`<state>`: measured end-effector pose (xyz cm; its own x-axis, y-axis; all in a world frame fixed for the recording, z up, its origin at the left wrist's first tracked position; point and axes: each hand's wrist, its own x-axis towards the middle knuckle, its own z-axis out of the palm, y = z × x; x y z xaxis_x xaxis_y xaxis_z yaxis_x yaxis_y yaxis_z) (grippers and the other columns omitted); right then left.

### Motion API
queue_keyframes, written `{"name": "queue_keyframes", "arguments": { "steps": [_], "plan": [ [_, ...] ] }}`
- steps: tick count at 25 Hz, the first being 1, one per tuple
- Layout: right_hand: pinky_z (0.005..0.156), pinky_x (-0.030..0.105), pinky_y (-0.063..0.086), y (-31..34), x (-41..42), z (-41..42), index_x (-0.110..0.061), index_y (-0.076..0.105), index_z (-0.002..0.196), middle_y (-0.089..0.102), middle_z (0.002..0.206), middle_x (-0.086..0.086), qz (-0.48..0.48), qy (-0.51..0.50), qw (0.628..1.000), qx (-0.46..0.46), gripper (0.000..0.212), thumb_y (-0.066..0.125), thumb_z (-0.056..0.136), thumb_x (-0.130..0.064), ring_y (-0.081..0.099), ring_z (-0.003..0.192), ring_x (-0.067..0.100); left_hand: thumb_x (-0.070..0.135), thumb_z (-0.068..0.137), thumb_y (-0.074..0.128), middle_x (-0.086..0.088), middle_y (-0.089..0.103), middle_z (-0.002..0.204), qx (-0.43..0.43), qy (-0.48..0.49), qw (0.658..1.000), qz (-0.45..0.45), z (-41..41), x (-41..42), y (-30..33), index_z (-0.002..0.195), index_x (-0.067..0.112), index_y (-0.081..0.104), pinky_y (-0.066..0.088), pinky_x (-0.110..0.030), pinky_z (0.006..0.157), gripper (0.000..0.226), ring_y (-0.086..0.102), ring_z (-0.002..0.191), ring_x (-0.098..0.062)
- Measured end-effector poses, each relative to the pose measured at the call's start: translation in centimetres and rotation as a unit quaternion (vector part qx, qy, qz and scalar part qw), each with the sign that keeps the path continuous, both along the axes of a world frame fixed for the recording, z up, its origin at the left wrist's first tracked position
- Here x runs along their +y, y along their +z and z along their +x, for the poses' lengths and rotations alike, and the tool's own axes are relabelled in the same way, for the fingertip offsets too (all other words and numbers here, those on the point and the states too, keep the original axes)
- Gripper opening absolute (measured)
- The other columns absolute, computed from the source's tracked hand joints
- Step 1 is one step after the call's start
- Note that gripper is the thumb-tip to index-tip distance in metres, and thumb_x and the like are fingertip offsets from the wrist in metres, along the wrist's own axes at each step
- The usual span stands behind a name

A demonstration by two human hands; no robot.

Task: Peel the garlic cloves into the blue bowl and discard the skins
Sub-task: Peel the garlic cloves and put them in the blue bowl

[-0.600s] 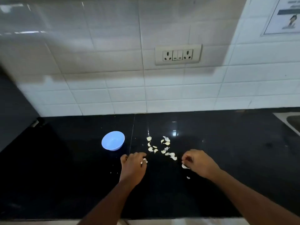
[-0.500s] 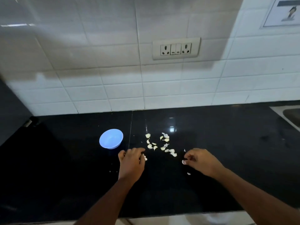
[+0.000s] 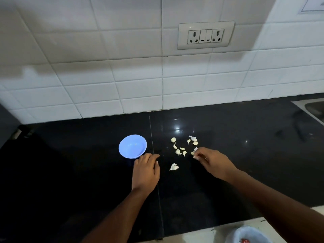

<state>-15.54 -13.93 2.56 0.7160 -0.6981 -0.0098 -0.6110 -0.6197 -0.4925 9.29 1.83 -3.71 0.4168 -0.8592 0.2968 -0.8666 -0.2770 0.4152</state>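
Several garlic cloves are lying scattered on the black table, right of the blue bowl: light, firm, papery-skinned, best pinched end to end. Right hand is pinching one; left hand is resting flat, holding nothing.

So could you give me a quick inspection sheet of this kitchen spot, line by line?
Surface: black counter, glossy, with a seam running front to back.
Job's things: blue bowl looks empty; garlic pieces scattered right of it; one garlic piece lies apart between the hands.
Clutter: nothing seen.
Hands: left hand lies relaxed beside the bowl, holding nothing; right hand pinches a pale bit at the pile's edge.
Cables: nothing seen.
Surroundings: white tiled wall, socket panel, sink corner, lined bin on the floor.
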Motion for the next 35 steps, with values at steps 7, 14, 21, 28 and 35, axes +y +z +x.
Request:
{"name": "queue_keyframes", "arguments": {
  "steps": [7,14,21,28,35],
  "plan": [
    [0.076,0.027,0.058,0.2,0.2,9.3,-0.017,0.075,0.100,0.075,0.087,-0.003,0.189,-0.016,0.979,-0.073,0.009,0.069,0.097,-0.010,0.068,0.069,0.001,0.028,0.101,0.055,0.007,0.058,0.129,0.018,0.028,0.998,0.044,0.4,-0.1,0.0,0.131,0.023,0.063,0.042,-0.038,0.106,0.032,0.053,0.122,-0.018],
    [0.068,0.012,0.050,0.1,-2.2,14.4,-0.017,0.081,0.096,0.076,0.090,-0.005,0.155,0.075,0.982,0.082,0.014,0.071,0.093,-0.008,0.069,0.073,0.002,0.034,0.099,0.045,0.008,0.057,0.124,-0.025,0.065,0.995,0.065,0.2,-0.6,0.1,0.124,0.026,0.064,0.046,-0.036,0.098,0.032,0.056,0.113,-0.017],
    [0.071,0.031,0.063,0.6,-3.5,15.6,-0.022,0.077,0.077,0.077,0.077,0.003,0.186,0.105,0.969,0.124,0.026,0.067,0.089,0.000,0.073,0.066,0.012,0.037,0.097,0.040,0.008,0.057,0.118,-0.056,0.082,0.993,0.067,0.0,-0.9,-0.4,0.119,0.027,0.066,0.047,-0.036,0.092,0.036,0.055,0.108,-0.018],
    [0.058,0.022,0.057,1.7,-3.9,16.5,-0.016,0.077,0.080,0.075,0.071,0.001,0.218,0.073,0.969,0.092,0.019,0.070,0.092,-0.003,0.070,0.062,0.010,0.038,0.098,0.039,0.008,0.057,0.119,-0.059,0.090,0.992,0.070,-0.3,-1.1,-0.2,0.120,0.026,0.065,0.045,-0.036,0.097,0.036,0.054,0.112,-0.018],
    [0.064,0.025,0.062,2.3,-3.6,15.6,-0.010,0.077,0.082,0.077,0.076,0.005,0.249,0.057,0.964,0.078,0.019,0.065,0.091,0.002,0.071,0.063,0.010,0.036,0.098,0.053,0.019,0.062,0.113,0.046,0.143,0.989,0.000,-0.6,-0.8,-0.2,0.110,0.032,0.072,0.036,-0.029,0.096,0.023,0.056,0.110,-0.008]
  ]
}}
